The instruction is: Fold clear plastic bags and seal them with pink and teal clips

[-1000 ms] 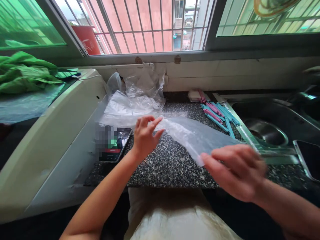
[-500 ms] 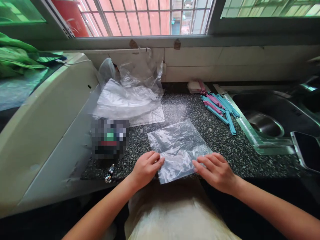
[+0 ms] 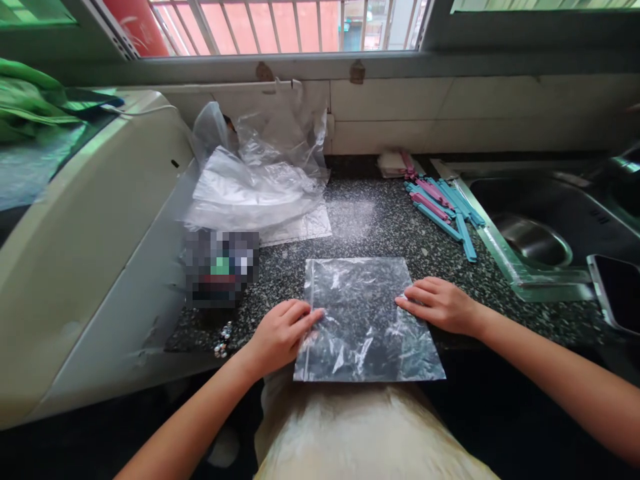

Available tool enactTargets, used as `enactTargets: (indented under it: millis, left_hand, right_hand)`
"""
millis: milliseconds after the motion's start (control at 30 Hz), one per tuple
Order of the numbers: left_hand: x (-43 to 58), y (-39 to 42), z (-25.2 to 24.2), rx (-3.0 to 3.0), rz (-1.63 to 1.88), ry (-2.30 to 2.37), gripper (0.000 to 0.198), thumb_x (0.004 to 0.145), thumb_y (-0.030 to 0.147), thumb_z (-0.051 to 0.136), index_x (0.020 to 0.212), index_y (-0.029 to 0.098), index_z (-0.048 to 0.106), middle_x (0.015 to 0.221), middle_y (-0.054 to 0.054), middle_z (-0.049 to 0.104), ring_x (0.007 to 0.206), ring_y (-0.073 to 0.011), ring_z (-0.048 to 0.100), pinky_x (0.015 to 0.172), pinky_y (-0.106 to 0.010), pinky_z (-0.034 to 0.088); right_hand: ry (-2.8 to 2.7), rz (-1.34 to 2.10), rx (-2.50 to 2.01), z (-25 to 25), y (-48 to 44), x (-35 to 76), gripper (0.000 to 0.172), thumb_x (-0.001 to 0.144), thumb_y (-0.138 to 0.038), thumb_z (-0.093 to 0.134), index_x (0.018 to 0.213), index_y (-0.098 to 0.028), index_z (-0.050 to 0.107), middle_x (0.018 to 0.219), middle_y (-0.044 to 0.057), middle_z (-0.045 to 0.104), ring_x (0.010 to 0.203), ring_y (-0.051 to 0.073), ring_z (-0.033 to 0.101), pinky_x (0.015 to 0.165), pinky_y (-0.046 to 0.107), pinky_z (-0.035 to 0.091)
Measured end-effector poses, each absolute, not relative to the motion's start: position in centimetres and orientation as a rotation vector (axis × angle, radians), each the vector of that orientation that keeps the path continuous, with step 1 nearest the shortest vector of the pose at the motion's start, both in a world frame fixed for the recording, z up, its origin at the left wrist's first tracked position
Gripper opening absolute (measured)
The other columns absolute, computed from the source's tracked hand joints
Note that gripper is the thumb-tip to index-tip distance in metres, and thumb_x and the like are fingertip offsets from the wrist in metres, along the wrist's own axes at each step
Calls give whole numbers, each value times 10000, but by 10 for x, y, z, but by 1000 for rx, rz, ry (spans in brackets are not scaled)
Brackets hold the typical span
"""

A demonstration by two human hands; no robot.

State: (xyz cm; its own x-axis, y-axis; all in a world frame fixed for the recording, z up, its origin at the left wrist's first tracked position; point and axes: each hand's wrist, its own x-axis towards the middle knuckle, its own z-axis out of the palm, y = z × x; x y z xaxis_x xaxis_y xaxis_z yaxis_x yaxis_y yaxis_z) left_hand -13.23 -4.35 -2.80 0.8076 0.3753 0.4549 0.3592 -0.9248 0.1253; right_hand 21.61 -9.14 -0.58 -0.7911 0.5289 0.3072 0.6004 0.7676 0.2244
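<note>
- On my head feed: clear plastic bag (image 3: 360, 313) lies flat between both hands, at the front of the speckled counter (image 3: 375, 230); its near edge reaches over the lap.
- Key relation: bag is to the right of the left hand (image 3: 280, 333) and to the left of the right hand (image 3: 443, 307). Both touch it, so neither is nearer in reach. Left sits a bit closer to the near edge, right a bit farther up its side.
- Long axis: I read it as squarish, no clear long side. A seam-like strip runs along the left side, pointing away from the body.
- Left grip: fingers bunched, fingertips over the left margin. I can't tell pinch from press.
- Right grip: fingers together and curled, tips on the right margin. Underside hidden from me, so same, can't tell.
- Around it: heap of clear plastic (image 3: 255, 197) beyond and left; blue and pink strips (image 3: 440, 200) beyond and right, by the sink (image 3: 520, 277).
- Small shiny beads (image 3: 223, 339) just left of the left hand, apart from the bag.
</note>
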Motion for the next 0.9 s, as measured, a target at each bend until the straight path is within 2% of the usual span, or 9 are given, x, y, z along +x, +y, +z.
enactTargets:
  millis: [133, 367, 500, 667, 800, 900]
  left_hand:
    - [-135, -42, -28, 2958, 652, 646, 267, 842, 127, 439, 1015, 169, 638, 765, -69, 602, 694, -153, 535, 635, -296, 481]
    - [-140, -35, -23, 2958, 470, 790, 359, 785, 187, 486, 1126, 154, 590, 838, -86, 596, 754, -185, 526, 696, -335, 473]
    - [-139, -32, -23, 3018, 528, 755, 302, 821, 169, 443, 1065, 169, 620, 761, -65, 585, 684, -163, 504, 631, -304, 453]
    - [-137, -36, -30, 3027, 579, 758, 262, 854, 188, 436, 1043, 152, 615, 767, -63, 602, 694, -162, 516, 662, -299, 455]
    - [-131, -40, -28, 2823, 626, 1067, 253, 858, 269, 445, 989, 138, 617, 789, -77, 610, 732, -184, 540, 695, -318, 456]
    - [-122, -37, -18, 2523, 523, 1271, 294, 873, 294, 371, 818, 159, 627, 761, -65, 609, 736, -184, 553, 686, -303, 437]
  right_hand:
    - [-2721, -431, -954, -10, -99, 219, 280, 900, -126, 374, 1014, -178, 624, 847, 59, 661, 774, 137, 565, 687, 288, 453]
    - [-2644, -457, -988, -7, -105, 225, 273, 887, -113, 397, 986, -191, 639, 846, 62, 663, 760, 140, 562, 688, 285, 453]
    - [-2646, -471, -1013, -8, -106, 226, 279, 894, -121, 382, 922, -180, 653, 816, 64, 668, 745, 143, 560, 648, 275, 454]
    - [-2640, -449, -1039, -12, -106, 228, 267, 887, -125, 394, 931, -190, 649, 820, 61, 671, 742, 145, 563, 650, 279, 450]
    - [-2551, -557, -1113, -13, -109, 224, 239, 857, -90, 428, 871, -173, 652, 782, 62, 668, 716, 154, 556, 648, 284, 432]
    - [-2509, -640, -1215, -10, -118, 218, 239, 850, -86, 430, 817, -155, 656, 742, 74, 655, 685, 158, 549, 634, 285, 415]
